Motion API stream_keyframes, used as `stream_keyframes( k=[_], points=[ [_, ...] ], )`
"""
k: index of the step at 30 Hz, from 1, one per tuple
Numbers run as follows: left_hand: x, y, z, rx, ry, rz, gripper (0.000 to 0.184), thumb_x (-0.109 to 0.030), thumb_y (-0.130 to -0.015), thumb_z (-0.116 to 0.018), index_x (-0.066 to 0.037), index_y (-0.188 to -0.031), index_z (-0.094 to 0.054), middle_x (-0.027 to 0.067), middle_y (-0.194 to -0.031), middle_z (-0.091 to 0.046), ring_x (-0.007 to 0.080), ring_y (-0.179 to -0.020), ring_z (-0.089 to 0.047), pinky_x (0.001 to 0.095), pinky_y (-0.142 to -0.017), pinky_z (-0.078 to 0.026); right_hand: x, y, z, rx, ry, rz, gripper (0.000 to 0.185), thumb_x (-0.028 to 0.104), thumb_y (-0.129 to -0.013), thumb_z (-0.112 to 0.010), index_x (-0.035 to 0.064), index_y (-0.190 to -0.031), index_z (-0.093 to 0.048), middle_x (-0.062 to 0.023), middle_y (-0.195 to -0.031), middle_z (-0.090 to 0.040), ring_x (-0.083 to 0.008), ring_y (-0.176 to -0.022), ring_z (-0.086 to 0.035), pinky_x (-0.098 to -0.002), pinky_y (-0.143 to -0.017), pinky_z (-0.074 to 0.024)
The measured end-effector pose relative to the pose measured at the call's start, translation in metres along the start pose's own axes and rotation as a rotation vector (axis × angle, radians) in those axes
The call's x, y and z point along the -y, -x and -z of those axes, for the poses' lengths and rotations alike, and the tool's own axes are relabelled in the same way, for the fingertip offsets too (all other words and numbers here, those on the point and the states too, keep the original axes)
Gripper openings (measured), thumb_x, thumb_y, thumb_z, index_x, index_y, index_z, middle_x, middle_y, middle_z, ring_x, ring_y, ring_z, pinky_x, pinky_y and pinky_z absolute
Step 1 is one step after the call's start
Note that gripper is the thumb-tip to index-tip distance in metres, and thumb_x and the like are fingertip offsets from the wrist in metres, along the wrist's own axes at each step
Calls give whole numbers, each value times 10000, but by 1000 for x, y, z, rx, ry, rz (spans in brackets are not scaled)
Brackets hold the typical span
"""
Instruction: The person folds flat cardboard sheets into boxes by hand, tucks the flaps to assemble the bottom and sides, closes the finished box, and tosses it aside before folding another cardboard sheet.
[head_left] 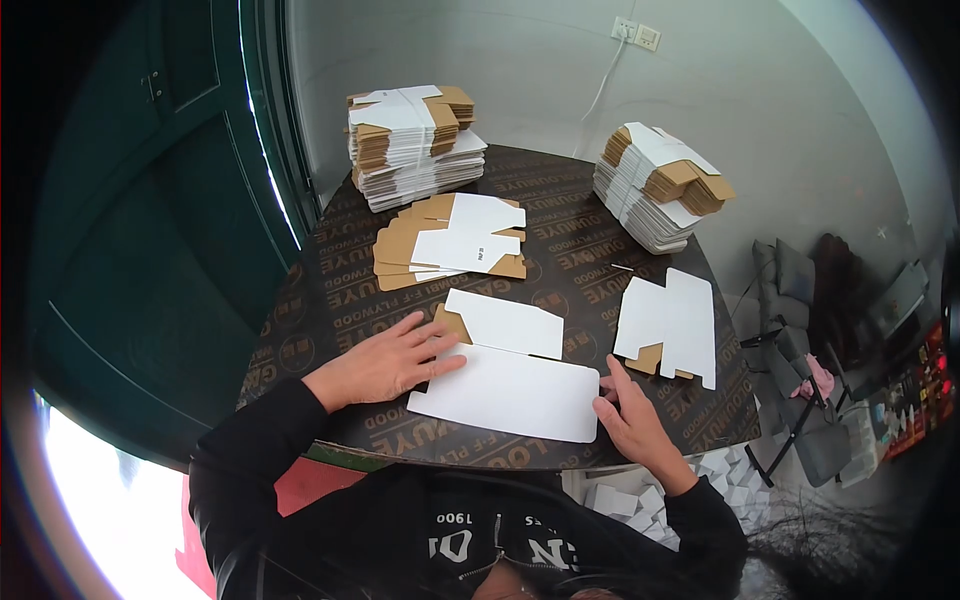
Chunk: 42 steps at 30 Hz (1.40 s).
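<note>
A white cardboard piece [505, 392] lies near the front edge of the dark table, with a narrower white panel and a brown flap along its far side. My left hand [392, 362] rests with spread fingers on its left end, the fingertips over the white surface. At the right end, my right hand [632, 412] is beside the edge, fingers apart and touching or nearly touching it. Beyond it, several flat white-and-brown cardboard blanks [480, 232] lie fanned out. Another flat blank [668, 325] lies to the right.
Tall stacks of folded cardboard stand at the back left [400, 150] and back right [665, 165] of the table [560, 215]. A small thin object lies near the right blank. Below the front edge are many small white boxes [640, 503]. Dark chairs [800, 380] stand at the right.
</note>
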<state>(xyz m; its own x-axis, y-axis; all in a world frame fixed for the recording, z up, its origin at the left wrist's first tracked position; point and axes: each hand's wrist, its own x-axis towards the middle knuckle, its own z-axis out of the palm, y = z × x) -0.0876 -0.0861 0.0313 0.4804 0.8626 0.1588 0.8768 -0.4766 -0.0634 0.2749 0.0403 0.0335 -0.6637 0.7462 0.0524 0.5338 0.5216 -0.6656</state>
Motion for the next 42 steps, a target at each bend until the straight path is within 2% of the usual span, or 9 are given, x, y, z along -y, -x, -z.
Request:
stream_keyframes(
  k=[3,8,13,18,24,29,34,38,42],
  points=[
    [4,-3,-11,-9,18,-104,496,-95,-939,-477,-94,-1429,-400,150,-1435,-437,298,-1334,-412,436,-1175,-254,6,0,0,-44,-249,-126,568,168,-937,-528,-48,-1430,-345,-197,-1144,-585,-217,-889,-562,-297,-834,-448],
    [0,-2,-17,-59,159,-57,519,-65,-923,-507,-109,-1430,-405,151,-1429,-451,299,-1310,-446,431,-1127,-333,-9,-8,7,-107,-681,-215,568,45,-903,-483,-3,-1453,-350,-138,-1069,-582,-142,-866,-543,-223,-804,-418],
    [-17,-11,-15,-266,537,74,563,47,-851,-516,-101,-1392,-464,146,-1427,-462,308,-1244,-506,415,-1054,-420,17,-16,15,-107,-841,-235,532,28,-889,-496,-32,-1409,-400,-115,-967,-593,-130,-815,-544,-211,-731,-439],
    [-3,-19,7,-401,636,11,632,125,-746,-509,-91,-1340,-528,141,-1397,-504,301,-1125,-571,354,-971,-482,19,-32,35,-198,-984,-205,459,-21,-842,-477,-63,-1296,-529,-141,-947,-623,-152,-788,-566,-221,-698,-455],
    [-13,-24,43,-460,593,-10,628,105,-697,-514,-81,-1294,-578,135,-1362,-540,289,-1021,-596,309,-923,-490,14,-44,51,-217,-1027,-244,391,-28,-810,-459,-92,-1160,-621,-166,-955,-652,-184,-779,-598,-229,-673,-473],
    [-9,-34,42,-524,355,-144,615,62,-691,-550,-77,-1290,-583,121,-1256,-611,253,-907,-601,292,-797,-506,-6,-57,43,-185,-1119,-219,325,-10,-813,-467,-102,-1055,-662,-187,-982,-663,-220,-795,-618,-235,-678,-486],
    [-16,-38,42,-478,403,-117,562,56,-701,-543,-58,-1247,-608,92,-986,-664,213,-741,-571,291,-681,-501,-8,-61,41,-160,-1107,-295,392,164,-953,-431,-113,-1188,-576,-200,-968,-671,-274,-837,-647,-253,-668,-502],
    [-15,-43,37,-457,655,21,449,66,-758,-495,-27,-1174,-635,61,-737,-591,182,-617,-501,280,-608,-473,2,-56,50,20,-1267,-72,598,404,-1038,-291,-73,-1389,-373,-227,-994,-675,-327,-922,-664,-306,-754,-512],
    [-10,-41,23,-446,781,179,396,68,-808,-450,-10,-1143,-647,46,-669,-530,165,-599,-478,267,-631,-487,4,-60,35,-96,-1218,123,709,516,-1024,-179,-41,-1461,-200,-262,-1029,-663,-363,-955,-668,-363,-853,-504]
  ],
)
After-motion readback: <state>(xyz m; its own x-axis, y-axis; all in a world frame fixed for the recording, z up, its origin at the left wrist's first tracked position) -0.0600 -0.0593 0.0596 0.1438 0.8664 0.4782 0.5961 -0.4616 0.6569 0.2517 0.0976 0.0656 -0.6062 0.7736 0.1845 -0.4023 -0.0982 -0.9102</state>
